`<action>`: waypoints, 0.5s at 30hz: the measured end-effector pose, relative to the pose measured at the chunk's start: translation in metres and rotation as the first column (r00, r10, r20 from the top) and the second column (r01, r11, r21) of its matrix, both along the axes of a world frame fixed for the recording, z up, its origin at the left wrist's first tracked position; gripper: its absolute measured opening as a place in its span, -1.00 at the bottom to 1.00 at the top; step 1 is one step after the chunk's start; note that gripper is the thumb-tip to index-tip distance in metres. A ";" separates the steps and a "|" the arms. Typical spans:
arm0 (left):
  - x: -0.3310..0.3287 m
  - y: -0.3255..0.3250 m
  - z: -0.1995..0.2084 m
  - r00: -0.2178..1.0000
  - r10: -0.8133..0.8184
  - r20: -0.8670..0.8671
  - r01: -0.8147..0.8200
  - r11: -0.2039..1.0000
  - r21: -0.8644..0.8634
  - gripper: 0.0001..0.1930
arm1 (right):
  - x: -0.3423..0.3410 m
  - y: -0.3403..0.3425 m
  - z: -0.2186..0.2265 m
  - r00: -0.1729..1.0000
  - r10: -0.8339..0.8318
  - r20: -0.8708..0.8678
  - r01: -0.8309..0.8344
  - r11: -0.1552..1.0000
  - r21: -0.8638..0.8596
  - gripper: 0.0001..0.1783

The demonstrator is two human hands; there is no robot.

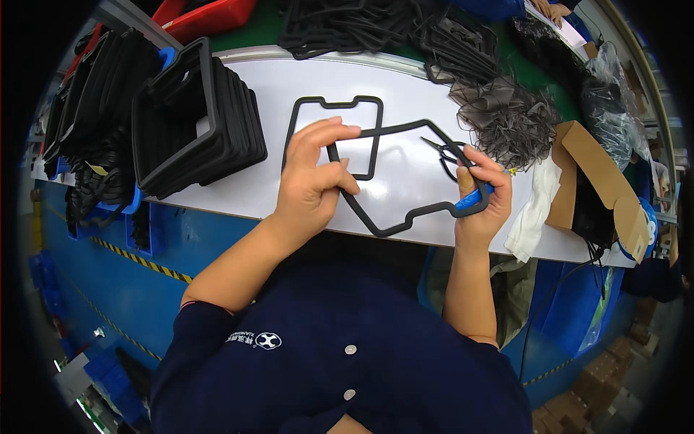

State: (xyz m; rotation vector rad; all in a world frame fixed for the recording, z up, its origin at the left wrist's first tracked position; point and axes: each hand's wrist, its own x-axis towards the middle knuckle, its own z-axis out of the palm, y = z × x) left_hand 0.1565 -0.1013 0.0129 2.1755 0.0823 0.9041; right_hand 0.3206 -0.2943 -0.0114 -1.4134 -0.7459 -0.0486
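Observation:
Between my two hands a black rubber gasket [394, 129], a thin closed ring with a stepped notch, is raised above the white table. My left hand [307, 181] pinches its left side between thumb and fingers. On its right side my right hand [486, 195] has its fingers closed around the ring. Something blue [473, 198] shows at that hand's fingers; whether it is a wrap or a tool cannot be made out. A second black gasket [337, 105] lies flat on the table behind my left hand. Dark scissors or snips [441, 147] appear beside my right fingers, partly hidden.
Stacked black rubber frames [210, 123] stand at the left. Farther back are a pile of black gaskets [347, 29] and a red bin [206, 18]. At the right lie thin dark trimmings [502, 116], a white cloth [535, 206] and an opened cardboard box [596, 163]. Another person's hands [553, 11] show far right.

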 end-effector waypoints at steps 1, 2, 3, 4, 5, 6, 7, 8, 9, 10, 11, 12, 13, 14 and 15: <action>0.001 0.004 -0.003 0.997 0.066 0.027 -0.066 0.998 0.015 -0.74 | 0.002 0.003 0.003 0.997 -0.033 0.074 0.032 0.999 0.017 -0.76; 0.002 0.007 -0.006 0.990 0.132 0.055 -0.134 0.991 0.028 -0.75 | 0.004 0.004 0.005 0.997 -0.027 0.070 0.026 0.999 0.018 -0.76; 0.003 0.009 -0.007 0.990 0.134 0.054 -0.135 0.990 0.030 -0.75 | 0.005 0.005 0.008 0.983 -0.039 0.177 0.041 0.999 -0.006 -0.76; 0.004 0.010 -0.008 0.991 0.125 0.056 -0.124 0.992 -0.019 -0.76 | 0.006 0.005 0.009 0.958 -0.047 0.281 0.057 0.998 -0.027 -0.76; 0.005 0.010 -0.007 0.991 0.118 0.060 -0.114 0.991 -0.066 -0.77 | 0.006 0.007 0.009 0.959 -0.044 0.280 0.053 0.998 -0.024 -0.76; 0.005 0.011 -0.007 0.990 0.128 0.062 -0.125 0.991 -0.054 -0.82 | 0.006 0.009 0.007 0.959 -0.029 0.280 0.036 0.999 -0.020 -0.74; 0.004 0.010 -0.006 0.989 0.135 0.063 -0.132 0.990 -0.049 -0.82 | 0.006 0.012 0.007 0.960 -0.014 0.281 0.019 1.000 -0.016 -0.71; 0.001 0.008 -0.007 0.995 0.098 -0.017 -0.099 0.970 -0.223 -0.85 | 0.004 0.012 0.009 0.960 -0.008 0.281 0.011 1.000 -0.010 -0.71; -0.001 0.009 -0.007 0.995 0.049 -0.089 -0.080 0.917 -0.390 -0.87 | 0.000 0.011 0.011 0.996 0.006 0.087 -0.002 0.998 -0.056 -0.68; -0.001 0.012 -0.007 0.994 0.002 -0.105 -0.046 0.908 -0.416 -0.86 | -0.002 0.013 0.014 0.994 0.013 -0.111 -0.025 0.995 -0.101 -0.64; -0.003 0.013 -0.004 0.994 0.013 -0.106 -0.056 0.911 -0.409 -0.86 | -0.001 0.018 0.015 0.993 0.025 -0.111 -0.035 0.995 -0.093 -0.64; -0.004 0.011 0.001 0.988 0.016 -0.154 -0.109 0.775 -0.623 -0.82 | 0.001 0.023 0.017 0.966 0.055 -0.253 -0.070 0.996 -0.051 -0.61; -0.006 0.011 0.004 0.980 0.007 -0.198 -0.165 0.588 -0.792 -0.77 | 0.003 0.028 0.018 0.917 0.089 -0.388 -0.099 0.995 -0.005 -0.57; -0.009 0.015 0.001 0.966 0.040 -0.257 -0.225 0.625 -0.748 -0.69 | 0.002 0.036 0.020 0.909 0.078 -0.410 -0.095 0.995 -0.022 -0.57; -0.011 0.017 -0.004 0.966 0.046 -0.255 -0.227 0.627 -0.746 -0.69 | 0.003 0.045 0.023 0.888 0.127 -0.442 -0.157 0.987 -0.034 -0.56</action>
